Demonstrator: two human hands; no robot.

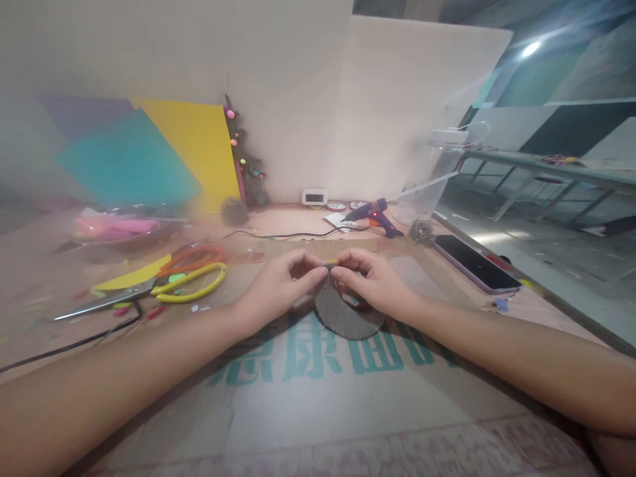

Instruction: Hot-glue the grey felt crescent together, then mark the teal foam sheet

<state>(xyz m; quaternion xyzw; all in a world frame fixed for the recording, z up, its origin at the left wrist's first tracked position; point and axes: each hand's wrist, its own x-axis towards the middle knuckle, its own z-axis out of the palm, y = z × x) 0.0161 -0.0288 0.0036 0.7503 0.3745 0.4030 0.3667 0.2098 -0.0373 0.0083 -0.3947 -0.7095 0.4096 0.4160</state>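
A dark grey rounded piece (348,318) with an opening in it hangs below both hands, above a board (278,411) with green printed characters. My left hand (293,281) pinches its upper edge between thumb and fingers. Right beside it, my right hand (365,281) is closed on the same edge, the two thumb tips nearly touching. A bit of yellow shows just above the fingertips. My fingers hide part of the grey piece's top and its right side.
Scissors with yellow handles (191,285) lie at the left. Behind my hands are a glue gun (375,215), a black cable and a small clock (315,197). A phone (476,264) rests at the right. Coloured sheets (129,159) stand at the back left.
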